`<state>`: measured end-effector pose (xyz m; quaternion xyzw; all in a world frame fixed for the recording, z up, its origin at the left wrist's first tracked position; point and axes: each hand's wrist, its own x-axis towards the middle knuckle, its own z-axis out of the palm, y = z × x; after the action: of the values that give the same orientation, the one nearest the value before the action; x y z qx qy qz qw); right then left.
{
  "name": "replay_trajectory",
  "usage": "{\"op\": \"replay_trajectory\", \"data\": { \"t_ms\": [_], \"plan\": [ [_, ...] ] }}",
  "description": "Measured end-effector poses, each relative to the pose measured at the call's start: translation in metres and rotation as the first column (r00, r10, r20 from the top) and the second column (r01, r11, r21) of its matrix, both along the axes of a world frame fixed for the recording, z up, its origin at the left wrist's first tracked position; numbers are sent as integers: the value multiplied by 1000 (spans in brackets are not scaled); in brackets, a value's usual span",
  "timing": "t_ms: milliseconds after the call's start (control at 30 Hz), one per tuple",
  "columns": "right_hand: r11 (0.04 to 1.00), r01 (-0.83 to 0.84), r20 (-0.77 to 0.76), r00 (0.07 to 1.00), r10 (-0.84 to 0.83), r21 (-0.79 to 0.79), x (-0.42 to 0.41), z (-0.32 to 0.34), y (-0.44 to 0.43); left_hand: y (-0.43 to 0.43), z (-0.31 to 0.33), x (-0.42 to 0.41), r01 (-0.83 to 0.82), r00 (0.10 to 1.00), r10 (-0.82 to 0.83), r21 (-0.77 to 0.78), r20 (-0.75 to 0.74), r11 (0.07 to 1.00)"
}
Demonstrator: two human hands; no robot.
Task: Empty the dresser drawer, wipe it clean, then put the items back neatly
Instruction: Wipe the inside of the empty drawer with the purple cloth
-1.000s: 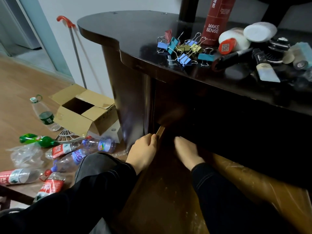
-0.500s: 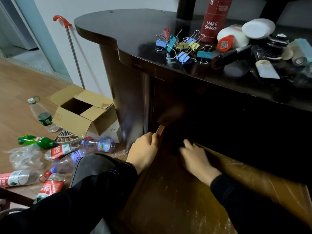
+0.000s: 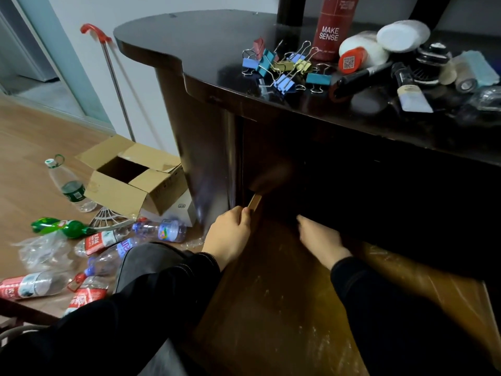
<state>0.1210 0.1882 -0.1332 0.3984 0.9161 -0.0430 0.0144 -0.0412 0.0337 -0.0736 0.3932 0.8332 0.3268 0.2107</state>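
Note:
The dresser drawer [image 3: 271,308] is pulled out toward me, showing a bare, scuffed wooden floor. My left hand [image 3: 230,237] grips the top of the drawer's left side wall [image 3: 254,202], close to the dresser front. My right hand [image 3: 318,238] lies low on the drawer floor at the back, fingers pointing into the dark under the dresser top, with nothing visible in it. On the dark dresser top [image 3: 206,50] lie the taken-out items: coloured binder clips [image 3: 282,67], a red can [image 3: 333,25], white rolls [image 3: 379,47], a black marker [image 3: 360,77], a tube [image 3: 409,88] and tape rolls [image 3: 466,74].
On the floor to the left stand an open cardboard box [image 3: 130,180] and several empty plastic bottles [image 3: 108,240]. A metal pole with a red handle [image 3: 113,77] leans on the wall. My knee [image 3: 151,264] is beside the drawer's left wall.
My right hand has slid to the right along the back of the drawer floor, away from my left hand. My left hand has kept its grip on the side wall.

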Motion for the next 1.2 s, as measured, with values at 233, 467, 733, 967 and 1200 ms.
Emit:
{"op": "replay_trajectory", "data": {
  "t_ms": [233, 467, 733, 967, 1200],
  "plan": [
    [982, -171, -17, 985, 173, 84, 6, -10, -56, 1, -2, -1, -9, 1000, 9, 25, 5, 1000],
    [998, 1, -71, 997, -5, -64, -10, 18, -3, -1, -1, 0, -25, 1000, 24, 34, 14, 999],
    [937, -344, -24, 938, 347, 64, 14, -17, -63, 1, -5, -1, -30, 999, 30, 30, -13, 999],
    [999, 27, -168, 985, -22, 25, -26, 7, -17, -2, -1, 0, -22, 1000, 21, 38, 21, 999],
    [956, -272, 5, 962, 273, 112, -2, -24, -49, 1, -6, -2, -32, 999, 33, 30, -13, 999]
  ]
}}
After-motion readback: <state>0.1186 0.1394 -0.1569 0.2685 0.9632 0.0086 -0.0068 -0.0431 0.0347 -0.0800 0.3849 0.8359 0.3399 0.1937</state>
